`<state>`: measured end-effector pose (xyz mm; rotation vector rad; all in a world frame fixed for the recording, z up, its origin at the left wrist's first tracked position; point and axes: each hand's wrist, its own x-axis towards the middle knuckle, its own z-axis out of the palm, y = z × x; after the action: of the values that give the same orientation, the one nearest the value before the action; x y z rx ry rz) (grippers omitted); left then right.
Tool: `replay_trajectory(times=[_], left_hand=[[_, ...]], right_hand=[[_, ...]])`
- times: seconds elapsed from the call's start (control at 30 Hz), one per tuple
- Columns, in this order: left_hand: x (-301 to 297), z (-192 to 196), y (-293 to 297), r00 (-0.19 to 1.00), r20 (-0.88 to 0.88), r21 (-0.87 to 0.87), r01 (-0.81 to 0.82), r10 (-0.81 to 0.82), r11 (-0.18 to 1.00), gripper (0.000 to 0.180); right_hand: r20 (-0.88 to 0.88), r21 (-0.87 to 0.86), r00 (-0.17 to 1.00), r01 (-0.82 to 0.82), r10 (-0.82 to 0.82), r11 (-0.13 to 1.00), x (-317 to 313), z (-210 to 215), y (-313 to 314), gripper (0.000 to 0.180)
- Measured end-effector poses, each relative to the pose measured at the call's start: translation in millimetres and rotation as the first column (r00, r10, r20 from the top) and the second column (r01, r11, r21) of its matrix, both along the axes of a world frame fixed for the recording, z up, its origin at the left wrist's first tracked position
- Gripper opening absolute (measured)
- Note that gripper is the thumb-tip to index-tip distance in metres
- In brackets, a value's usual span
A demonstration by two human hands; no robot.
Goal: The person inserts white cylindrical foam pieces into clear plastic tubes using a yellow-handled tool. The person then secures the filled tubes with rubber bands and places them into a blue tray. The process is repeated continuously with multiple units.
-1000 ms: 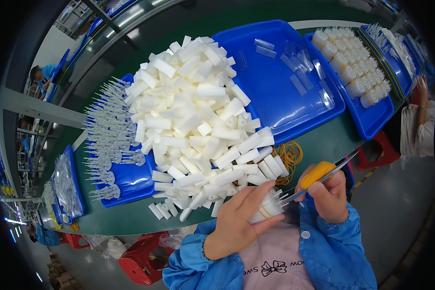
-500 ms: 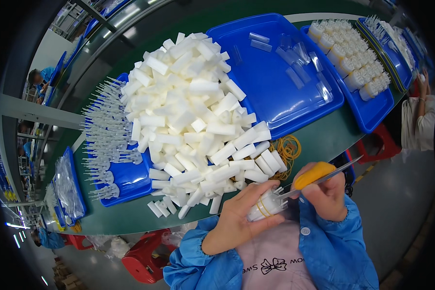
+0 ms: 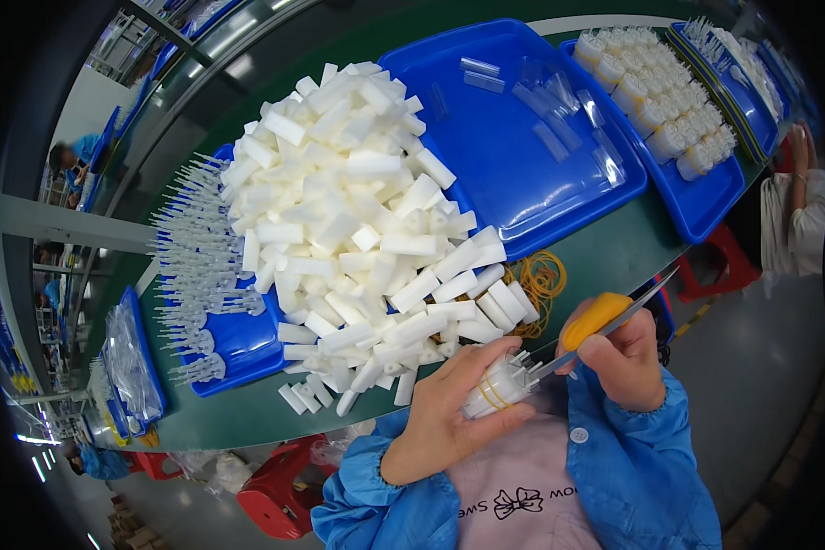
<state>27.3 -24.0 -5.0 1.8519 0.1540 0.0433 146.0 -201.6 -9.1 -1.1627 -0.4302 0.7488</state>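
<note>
My left hand (image 3: pixel 445 412) is closed around a bundle of white and clear plastic pieces (image 3: pixel 497 392). Yellow rubber bands circle it, and thin prongs stick out of its right end. A tool with a rounded yellow grip (image 3: pixel 598 320) and a long flat metal part (image 3: pixel 640 302) is pinched in my right hand (image 3: pixel 625 362); its exact kind is unclear. The metal tapers to a point at the upper right, and its lower end meets the prongs. Both hands are close together at the table's front edge.
White foam blocks (image 3: pixel 339 220) are heaped on the green table (image 3: pixel 247 412). A blue tray (image 3: pixel 522 174) holds clear plastic pieces; another blue tray (image 3: pixel 710 206) holds banded bundles (image 3: pixel 655 105). Loose rubber bands (image 3: pixel 543 284) lie nearby. White spiky parts (image 3: pixel 192 257) stand left. Another person (image 3: pixel 797 220) is at right.
The view has shifted slightly. The bundle is turned a little in my left hand, with its prongs showing more. My right hand keeps the tool's metal end against them.
</note>
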Motion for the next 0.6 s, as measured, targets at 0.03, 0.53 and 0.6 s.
replay_trajectory(times=[0.03,0.53,0.6], left_hand=[[0.3,1.3,0.0,1.000,-0.010,-0.009,0.004,-0.004,1.000,0.060],[-0.9,-0.9,-1.7,1.000,0.007,0.102,0.001,-0.002,0.995,0.058],[-2.1,-3.1,-0.6,1.000,-0.009,0.033,0.022,-0.021,0.999,0.058]], right_hand=[[0.005,0.002,1.000,-0.019,0.019,1.000,-0.3,0.5,0.3,0.015],[0.274,-0.167,0.946,-0.133,0.176,0.977,0.8,2.8,-0.1,0.018],[0.293,-0.171,0.938,-0.140,0.186,0.975,1.6,3.2,0.1,0.019]])
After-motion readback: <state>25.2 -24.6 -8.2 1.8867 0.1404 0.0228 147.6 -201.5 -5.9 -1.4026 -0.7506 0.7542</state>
